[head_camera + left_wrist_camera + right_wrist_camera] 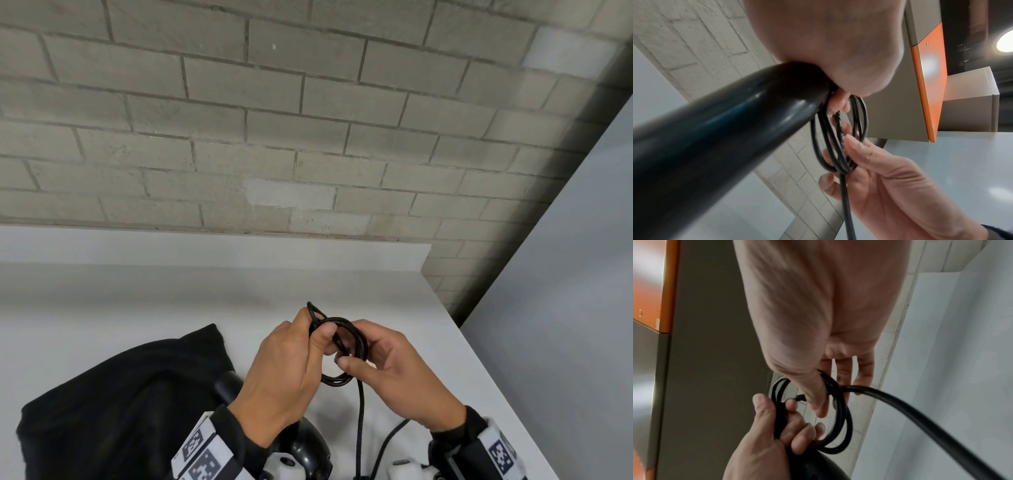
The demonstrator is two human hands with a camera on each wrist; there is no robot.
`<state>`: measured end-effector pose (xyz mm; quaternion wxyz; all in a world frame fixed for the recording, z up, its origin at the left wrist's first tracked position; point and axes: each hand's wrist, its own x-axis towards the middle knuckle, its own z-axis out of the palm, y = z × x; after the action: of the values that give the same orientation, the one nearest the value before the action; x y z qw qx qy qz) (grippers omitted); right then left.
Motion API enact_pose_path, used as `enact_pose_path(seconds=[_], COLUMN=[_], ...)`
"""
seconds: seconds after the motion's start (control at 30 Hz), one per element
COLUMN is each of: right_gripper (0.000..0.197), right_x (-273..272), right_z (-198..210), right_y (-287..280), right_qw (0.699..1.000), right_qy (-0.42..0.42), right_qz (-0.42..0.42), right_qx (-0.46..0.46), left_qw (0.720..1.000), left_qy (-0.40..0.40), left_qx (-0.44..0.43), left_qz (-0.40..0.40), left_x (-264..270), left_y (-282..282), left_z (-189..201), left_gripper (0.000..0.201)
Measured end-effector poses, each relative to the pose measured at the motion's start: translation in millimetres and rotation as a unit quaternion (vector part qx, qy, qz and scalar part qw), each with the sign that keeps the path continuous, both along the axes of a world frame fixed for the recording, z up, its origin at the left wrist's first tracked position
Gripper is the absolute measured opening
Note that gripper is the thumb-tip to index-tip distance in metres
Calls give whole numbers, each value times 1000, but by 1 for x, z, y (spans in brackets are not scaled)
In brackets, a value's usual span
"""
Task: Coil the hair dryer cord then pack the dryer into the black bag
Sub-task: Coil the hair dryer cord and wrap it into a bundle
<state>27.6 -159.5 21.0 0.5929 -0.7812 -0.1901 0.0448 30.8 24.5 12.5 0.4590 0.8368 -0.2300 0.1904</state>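
Coiling in progress just right of centre in the lower half of the head view; thin black rubber cord (344,353) already gathered into several small round loops, standing roughly upright between the two hands above the pale grey surface (462,363). Left hand (287,373) gripping the left side of the loops, thumb pressed over the strands, fingers (797,431) clenched round the bundle and, by the look of the left wrist view, round the end of the glossy black plastic hair dryer handle (725,138) as well. Right hand (400,377) pinching the right side of the loops, thumb tip at the lower inner edge, fingers (855,146) threaded through the ring; both hands equally near the coil.

Free run of cord dropping straight down from the bottom of the loops toward the lower edge of the frame, long axis near vertical; more cord curving at lower right; likely still some slack left to wind, so next loop probably coming up from below, fed by the right hand.

Soft black fabric bag (120,394) lying slumped at lower left, just beside the left wrist; mouth and contents not discernible; dryer not yet inside.
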Motion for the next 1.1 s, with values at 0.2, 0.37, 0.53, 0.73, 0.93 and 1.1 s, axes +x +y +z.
enact_pose_path(seconds=[0.2,0.37,0.53,0.73,0.93,1.1], right_gripper=[35,39,37,43,47,21], right_x=[-2,-1,-4,-12,-30,-39], right_z=[2,-1,1,-3,-32,-45], right_y=[2,5,10,23,40,58], right_qw=[998,993,992,990,883,840], right_qy=[34,68,63,30,-294,-347], right_qz=[-9,-3,7,-68,-358,-349], right_qx=[60,100,107,120,-76,-227], left_qw=[996,990,983,966,971,977], left_qy=[79,113,130,177,163,145], left_qx=[-30,-86,-120,-176,-173,-153], left_qz=[5,-26,-41,-67,-42,-37], left_x=[0,4,4,5,4,5], left_y=[-3,-1,-2,-4,-4,-7], left_z=[8,4,0,4,3,1], left_gripper=[52,44,43,43,38,35])
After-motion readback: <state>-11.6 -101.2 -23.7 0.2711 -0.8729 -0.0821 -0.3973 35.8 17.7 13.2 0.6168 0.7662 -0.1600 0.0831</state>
